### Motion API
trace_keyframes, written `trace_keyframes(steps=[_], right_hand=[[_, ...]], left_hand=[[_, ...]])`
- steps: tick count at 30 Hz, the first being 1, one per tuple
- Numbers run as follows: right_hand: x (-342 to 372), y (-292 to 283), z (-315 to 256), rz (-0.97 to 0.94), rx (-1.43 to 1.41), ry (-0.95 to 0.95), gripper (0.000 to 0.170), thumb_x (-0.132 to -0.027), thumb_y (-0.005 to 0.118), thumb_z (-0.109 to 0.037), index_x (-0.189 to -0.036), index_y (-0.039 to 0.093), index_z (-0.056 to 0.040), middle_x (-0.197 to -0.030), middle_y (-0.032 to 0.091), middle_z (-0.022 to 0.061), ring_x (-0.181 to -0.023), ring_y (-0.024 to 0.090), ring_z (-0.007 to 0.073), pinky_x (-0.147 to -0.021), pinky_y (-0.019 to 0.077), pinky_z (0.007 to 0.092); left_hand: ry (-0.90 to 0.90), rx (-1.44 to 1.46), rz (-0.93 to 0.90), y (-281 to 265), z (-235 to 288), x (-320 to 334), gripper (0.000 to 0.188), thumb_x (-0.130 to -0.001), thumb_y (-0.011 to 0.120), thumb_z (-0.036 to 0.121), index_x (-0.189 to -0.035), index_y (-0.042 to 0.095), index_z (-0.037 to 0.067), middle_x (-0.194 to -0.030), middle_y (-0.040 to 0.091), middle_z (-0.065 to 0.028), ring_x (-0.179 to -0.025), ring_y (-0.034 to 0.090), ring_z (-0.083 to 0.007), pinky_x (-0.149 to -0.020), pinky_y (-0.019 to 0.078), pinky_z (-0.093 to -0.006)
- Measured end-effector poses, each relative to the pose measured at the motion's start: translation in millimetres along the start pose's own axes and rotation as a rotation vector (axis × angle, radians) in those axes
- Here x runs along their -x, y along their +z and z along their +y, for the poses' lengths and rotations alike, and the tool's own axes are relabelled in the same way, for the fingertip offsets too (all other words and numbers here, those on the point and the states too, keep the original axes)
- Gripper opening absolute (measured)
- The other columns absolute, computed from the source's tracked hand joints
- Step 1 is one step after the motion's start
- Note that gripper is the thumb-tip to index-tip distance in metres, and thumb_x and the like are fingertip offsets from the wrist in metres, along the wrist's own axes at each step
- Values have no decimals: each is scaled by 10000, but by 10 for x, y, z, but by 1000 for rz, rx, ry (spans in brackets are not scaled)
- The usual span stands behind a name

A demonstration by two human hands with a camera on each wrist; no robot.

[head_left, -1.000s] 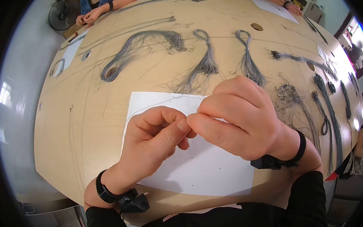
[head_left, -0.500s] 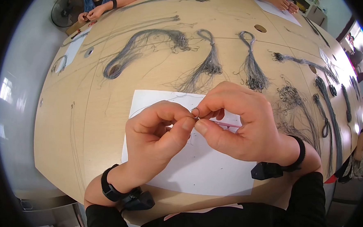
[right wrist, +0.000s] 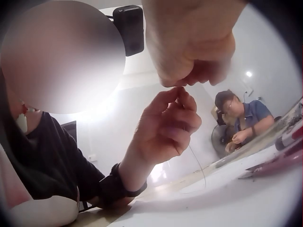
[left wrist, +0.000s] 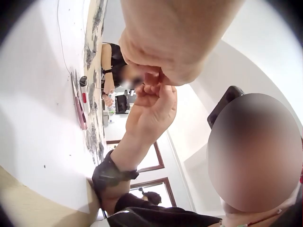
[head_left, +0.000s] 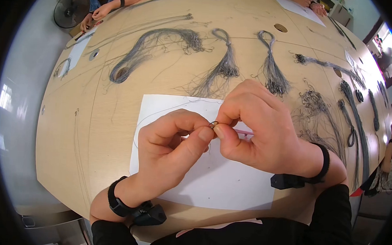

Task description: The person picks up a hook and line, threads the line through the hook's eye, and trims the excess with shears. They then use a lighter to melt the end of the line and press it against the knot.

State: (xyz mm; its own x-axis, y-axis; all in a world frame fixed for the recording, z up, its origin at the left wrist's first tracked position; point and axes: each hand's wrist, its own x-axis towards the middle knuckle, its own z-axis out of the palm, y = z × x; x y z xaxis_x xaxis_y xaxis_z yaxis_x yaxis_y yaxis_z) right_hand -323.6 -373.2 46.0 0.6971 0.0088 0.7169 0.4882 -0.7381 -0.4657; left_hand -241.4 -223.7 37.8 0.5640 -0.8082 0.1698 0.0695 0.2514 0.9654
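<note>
Tabletop (head_left: 66,151) fills most of head view. White sheet (head_left: 228,190) flat on its near side. Long grey bundle (head_left: 140,44) beyond sheet, left of 2 tied bundles (head_left: 228,62), each with a loop at far end and loose strands toward sheet. Right hand (head_left: 262,130) raised over sheet, thumb and index pinching small dark hook (head_left: 213,123). Left hand (head_left: 170,143) facing it, thumb and index pinching same hook; fingertips of the 2 meet around it, exact grip too small to tell. Pink tool (left wrist: 79,106) on sheet, partly behind right hand in head view. Red-marked item (left wrist: 84,91) just beside tool. Thin line (right wrist: 201,170) hangs below left hand.
</note>
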Motion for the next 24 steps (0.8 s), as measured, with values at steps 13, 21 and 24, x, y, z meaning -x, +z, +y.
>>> trace_keyframes(steps=[13,21,24], right_hand=[[-7,-34,-53,-32,-277,246,75,-677,558,-56,-719,503,-29,-653,503,74,-584,491,177,-514,406,266],[-10,-62,-32,-79,-235,189,72,-679,546,-4,-749,532,-11,-677,520,55,-578,480,123,-522,390,223],[-16,-78,-17,-93,-170,184,56,-687,556,-15,-741,539,-12,-677,522,52,-561,467,118,-512,386,221]], left_hand=[[-224,143,64,27,38,36,97,-797,532,114,-829,576,34,-757,593,-49,-594,506,-65,-448,360,-161],[-177,165,48,40,-3,31,75,-795,521,50,-839,564,6,-774,589,-62,-638,502,-67,-526,406,-180],[-125,34,9,21,13,0,61,-788,516,7,-834,554,-5,-778,575,-54,-649,491,-64,-556,409,-186]])
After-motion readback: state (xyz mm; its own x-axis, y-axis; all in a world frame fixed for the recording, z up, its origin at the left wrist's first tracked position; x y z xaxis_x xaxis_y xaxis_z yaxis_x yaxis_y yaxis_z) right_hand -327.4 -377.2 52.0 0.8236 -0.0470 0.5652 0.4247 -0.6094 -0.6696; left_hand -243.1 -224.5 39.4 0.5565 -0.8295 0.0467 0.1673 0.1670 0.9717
